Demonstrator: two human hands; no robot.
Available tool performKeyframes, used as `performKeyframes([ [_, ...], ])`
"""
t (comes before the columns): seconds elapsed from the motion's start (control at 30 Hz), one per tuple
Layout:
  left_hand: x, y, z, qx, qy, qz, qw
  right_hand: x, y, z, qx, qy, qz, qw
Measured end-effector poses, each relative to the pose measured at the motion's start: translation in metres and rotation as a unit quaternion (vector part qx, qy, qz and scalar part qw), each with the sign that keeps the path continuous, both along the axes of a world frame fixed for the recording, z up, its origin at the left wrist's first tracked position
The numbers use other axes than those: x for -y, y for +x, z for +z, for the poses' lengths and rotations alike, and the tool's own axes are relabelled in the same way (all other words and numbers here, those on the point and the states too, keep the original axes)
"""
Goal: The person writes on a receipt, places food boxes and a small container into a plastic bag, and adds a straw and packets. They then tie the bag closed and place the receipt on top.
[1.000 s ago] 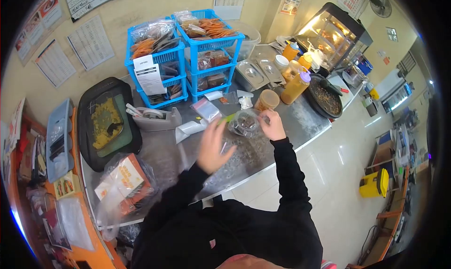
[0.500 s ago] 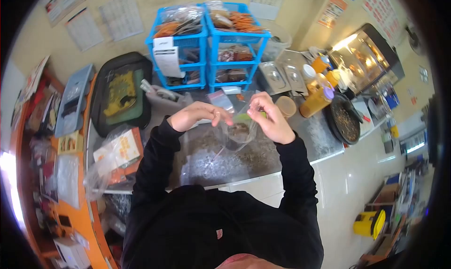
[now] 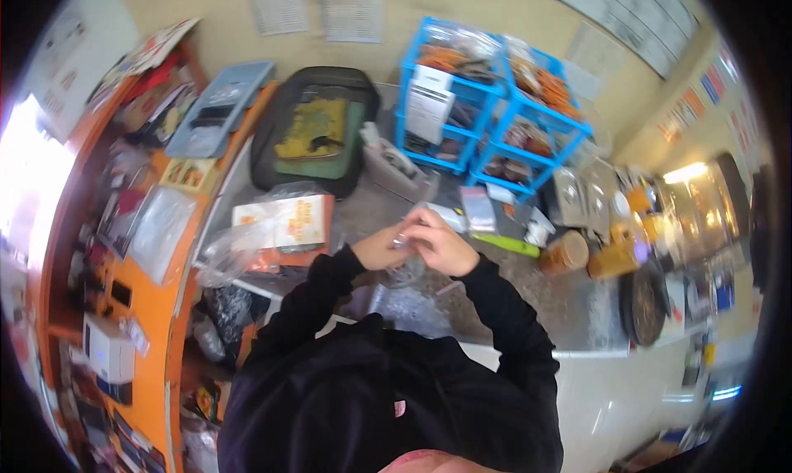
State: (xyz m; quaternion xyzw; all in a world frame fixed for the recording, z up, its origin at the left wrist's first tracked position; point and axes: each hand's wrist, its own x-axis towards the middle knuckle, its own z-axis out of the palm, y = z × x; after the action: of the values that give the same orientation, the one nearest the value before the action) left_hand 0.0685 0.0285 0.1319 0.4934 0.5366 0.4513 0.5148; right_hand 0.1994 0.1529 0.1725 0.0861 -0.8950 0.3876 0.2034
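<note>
My left hand (image 3: pixel 381 249) and my right hand (image 3: pixel 443 243) meet over the near part of the metal counter. Their fingers are closed together at the top of a clear plastic bag (image 3: pixel 404 273), whose lower part shows beneath them. Whatever lies inside the bag is blurred and partly hidden by the hands. Right of my right hand, a bright green tool handle (image 3: pixel 507 243) lies on the counter. A small flat packet (image 3: pixel 478 209) rests just beyond it.
Blue stacked baskets (image 3: pixel 483 155) full of packets stand at the back. A black tray (image 3: pixel 268 163) with yellow food sits left of them, above an orange-and-white box (image 3: pixel 285 223). Lidded tubs (image 3: pixel 565 253), a sauce bottle (image 3: pixel 619 258) and a dark pan (image 3: pixel 642 304) are at right.
My hands have come together at the bag's top, where before they were apart around its open mouth. The view has swung left, and the green handle now shows clearly.
</note>
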Motion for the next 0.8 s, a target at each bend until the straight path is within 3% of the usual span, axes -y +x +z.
performKeyframes([
  [0.03, 0.006, 0.001, -0.005, 0.013, 0.056, 0.033, 0.998, 0.002, -0.006, -0.004, -0.020, 0.028, -0.002, 0.999],
  [0.13, 0.021, -0.003, -0.012, 0.033, 0.020, 0.072, 0.997, 0.016, -0.018, -0.010, -0.032, 0.150, -0.040, 0.987],
  [0.33, 0.042, -0.003, -0.020, 0.038, 0.045, 0.123, 0.991, 0.034, -0.037, -0.014, -0.103, 0.211, -0.038, 0.971],
  [0.43, 0.054, -0.009, -0.023, 0.088, 0.056, 0.200, 0.974, 0.040, -0.028, -0.021, -0.043, 0.196, -0.078, 0.977],
  [0.57, 0.057, -0.011, -0.028, 0.150, 0.132, 0.205, 0.958, 0.053, -0.016, -0.016, 0.008, -0.025, -0.160, 0.987],
  [0.67, 0.060, -0.015, -0.027, 0.195, 0.102, 0.233, 0.947, 0.061, 0.000, -0.018, 0.104, -0.115, -0.161, 0.975],
  [0.77, 0.067, -0.016, -0.028, 0.058, 0.114, 0.210, 0.969, 0.063, 0.006, -0.019, 0.075, -0.096, -0.132, 0.984],
  [0.8, 0.067, -0.016, -0.026, -0.044, 0.135, 0.191, 0.971, 0.062, 0.006, -0.018, 0.066, -0.086, -0.132, 0.985],
])
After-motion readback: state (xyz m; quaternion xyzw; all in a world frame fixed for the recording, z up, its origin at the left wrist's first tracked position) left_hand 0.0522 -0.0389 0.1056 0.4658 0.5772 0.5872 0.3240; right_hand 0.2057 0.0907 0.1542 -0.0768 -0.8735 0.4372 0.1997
